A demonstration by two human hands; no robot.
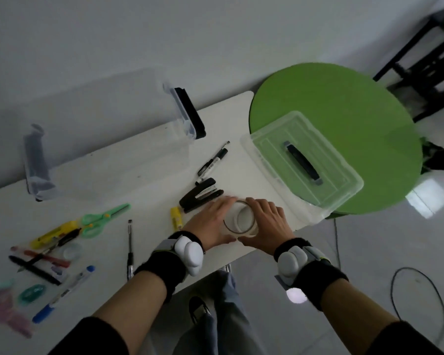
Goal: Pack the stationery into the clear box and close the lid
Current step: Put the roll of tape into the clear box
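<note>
At the left of the white tabletop [151,180] lay loose pens [34,269] and a pair of green plastic scissors [103,219], with the open-topped clear plastic box [113,149] standing behind them. Near the centre lay a black stapler [200,194]. Just right of it, the left hand [210,224] and the right hand [267,224] gripped a translucent roll of tape [231,218] from opposite sides, near the front edge. The clear lid with a black handle [274,149] rested partly on a green round table [344,106].

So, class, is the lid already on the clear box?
No, the lid lies on the green round table, well apart from the open clear box on the white table.
</note>
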